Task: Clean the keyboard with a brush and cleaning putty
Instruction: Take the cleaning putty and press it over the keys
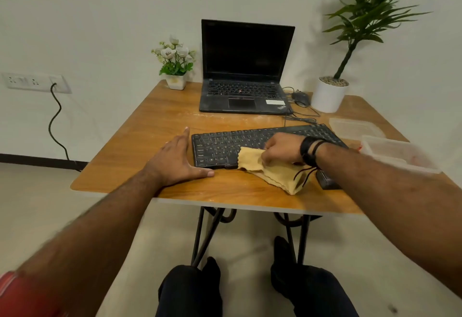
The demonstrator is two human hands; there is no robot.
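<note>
A black keyboard (232,141) lies across the wooden table (160,121), angled slightly. My right hand (282,148) grips a yellow cloth (275,171) and holds it down on the keyboard's middle keys; the cloth hangs over the keyboard's front edge onto the table. My left hand (178,159) rests flat on the table against the keyboard's left end, fingers straight, thumb along its front edge. I see no brush or putty in either hand. A small dark object (327,181) lies under my right wrist, partly hidden.
An open black laptop (246,71) stands at the back, with a mouse (301,97) and cables to its right. A small flower pot (176,65) and a tall potted plant (330,94) flank it. A clear plastic lid (355,129) and container (400,154) sit at the right.
</note>
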